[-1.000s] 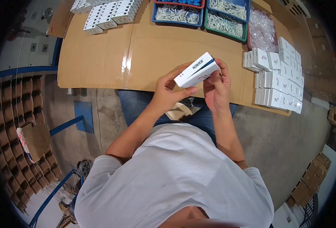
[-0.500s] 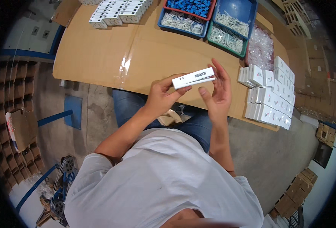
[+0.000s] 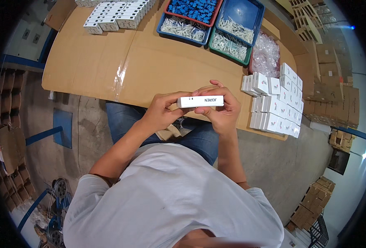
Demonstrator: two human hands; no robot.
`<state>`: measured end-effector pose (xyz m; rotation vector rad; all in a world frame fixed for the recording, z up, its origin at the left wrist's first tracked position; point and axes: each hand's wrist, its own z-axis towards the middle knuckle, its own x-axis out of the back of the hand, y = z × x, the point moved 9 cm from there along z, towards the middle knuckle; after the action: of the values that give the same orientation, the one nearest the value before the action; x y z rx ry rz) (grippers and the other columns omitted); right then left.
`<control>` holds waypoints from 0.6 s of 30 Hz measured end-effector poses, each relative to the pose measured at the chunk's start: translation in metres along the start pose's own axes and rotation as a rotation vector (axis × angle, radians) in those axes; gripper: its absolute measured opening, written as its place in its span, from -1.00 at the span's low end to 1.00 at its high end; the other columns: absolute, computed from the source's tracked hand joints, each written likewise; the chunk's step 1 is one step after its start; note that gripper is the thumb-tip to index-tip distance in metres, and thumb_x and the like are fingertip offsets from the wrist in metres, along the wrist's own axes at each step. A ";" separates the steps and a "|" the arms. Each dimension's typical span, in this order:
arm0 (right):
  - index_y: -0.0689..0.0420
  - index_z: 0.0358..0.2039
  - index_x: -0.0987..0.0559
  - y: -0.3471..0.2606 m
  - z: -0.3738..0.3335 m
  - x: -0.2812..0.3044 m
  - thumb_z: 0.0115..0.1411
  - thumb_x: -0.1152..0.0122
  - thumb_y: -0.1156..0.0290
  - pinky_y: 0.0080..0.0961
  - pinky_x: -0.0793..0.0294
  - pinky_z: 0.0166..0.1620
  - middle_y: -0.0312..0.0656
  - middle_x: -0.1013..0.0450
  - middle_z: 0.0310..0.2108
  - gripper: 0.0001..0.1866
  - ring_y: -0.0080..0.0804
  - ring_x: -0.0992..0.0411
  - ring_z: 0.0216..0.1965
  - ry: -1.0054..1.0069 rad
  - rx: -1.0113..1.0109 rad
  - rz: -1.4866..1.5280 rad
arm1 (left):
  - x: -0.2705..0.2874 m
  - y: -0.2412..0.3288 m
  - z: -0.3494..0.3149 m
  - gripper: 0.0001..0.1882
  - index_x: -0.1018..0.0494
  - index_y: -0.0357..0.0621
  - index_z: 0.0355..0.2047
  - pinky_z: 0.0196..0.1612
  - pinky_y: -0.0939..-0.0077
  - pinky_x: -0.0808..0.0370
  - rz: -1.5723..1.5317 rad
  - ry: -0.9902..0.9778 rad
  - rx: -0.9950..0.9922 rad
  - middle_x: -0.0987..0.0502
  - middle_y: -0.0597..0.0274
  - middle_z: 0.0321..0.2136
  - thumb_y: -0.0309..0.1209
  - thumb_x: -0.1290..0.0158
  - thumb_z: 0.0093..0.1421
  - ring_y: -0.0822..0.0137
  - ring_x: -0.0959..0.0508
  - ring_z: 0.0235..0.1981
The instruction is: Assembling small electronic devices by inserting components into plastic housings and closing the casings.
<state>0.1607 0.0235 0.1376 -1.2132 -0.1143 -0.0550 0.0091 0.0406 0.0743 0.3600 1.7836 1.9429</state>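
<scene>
A small white box (image 3: 200,101) with dark print on its narrow side is held level between my two hands, above the table's near edge. My left hand (image 3: 160,110) pinches its left end between thumb and fingers. Around the right end, my right hand (image 3: 225,113) has its thumb below and its fingers curled over the far side. The box's far face is hidden by the fingers. To the right of my right hand, several similar white boxes (image 3: 280,105) stand in stacked rows on the cardboard-covered table (image 3: 88,66).
At the back are a red tray (image 3: 189,19) of blue pieces, a blue tray (image 3: 181,39) and a green tray (image 3: 228,57) of white pieces, and another blue tray (image 3: 243,14). Clear plastic bags (image 3: 265,53) fill a bin. White socket-like blocks (image 3: 116,16) stand far left.
My right hand has closed onto the box's right end. The tilted box has levelled, and the gap along its near edge no longer shows. The whole view has shifted somewhat.
</scene>
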 end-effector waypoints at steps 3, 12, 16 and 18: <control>0.10 -0.24 -0.60 -0.002 0.002 -0.001 -0.04 -0.64 0.34 -0.08 -0.13 0.34 -0.21 -0.68 -0.27 -0.60 -0.35 -0.63 -0.10 0.001 -0.010 -0.011 | 0.001 0.003 0.000 -0.62 -0.56 -0.33 0.05 -0.05 0.50 -0.61 -0.011 -0.023 0.008 -0.68 0.15 -0.16 -0.68 -0.18 0.20 0.41 -0.65 -0.12; 0.17 -0.11 -0.65 -0.013 0.010 -0.013 0.17 -0.47 0.39 -0.09 -0.19 0.35 -0.16 -0.69 -0.18 -0.70 -0.38 -0.62 -0.06 -0.084 -0.088 -0.014 | 0.013 -0.002 -0.001 -0.64 -0.56 -0.34 0.05 0.08 0.46 -0.60 -0.217 -0.106 0.176 -0.66 0.18 -0.12 -0.72 -0.13 0.23 0.37 -0.64 -0.05; 0.19 -0.08 -0.65 -0.015 0.008 -0.020 0.21 -0.43 0.39 -0.09 -0.18 0.37 -0.14 -0.68 -0.14 -0.71 -0.35 -0.61 -0.03 -0.140 -0.046 -0.052 | 0.017 0.001 -0.005 -0.63 -0.55 -0.35 0.05 0.12 0.44 -0.58 -0.251 -0.123 0.228 -0.66 0.19 -0.12 -0.73 -0.13 0.22 0.36 -0.64 -0.02; 0.19 -0.08 -0.66 -0.015 0.008 -0.024 0.22 -0.42 0.40 -0.09 -0.20 0.37 -0.14 -0.68 -0.14 -0.72 -0.34 -0.61 -0.03 -0.127 -0.050 -0.035 | 0.019 -0.002 -0.007 -0.63 -0.55 -0.35 0.05 0.14 0.44 -0.57 -0.267 -0.121 0.260 -0.65 0.19 -0.11 -0.73 -0.13 0.22 0.36 -0.63 -0.01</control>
<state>0.1349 0.0255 0.1513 -1.2641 -0.2464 -0.0109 -0.0103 0.0445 0.0694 0.2997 1.8995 1.4824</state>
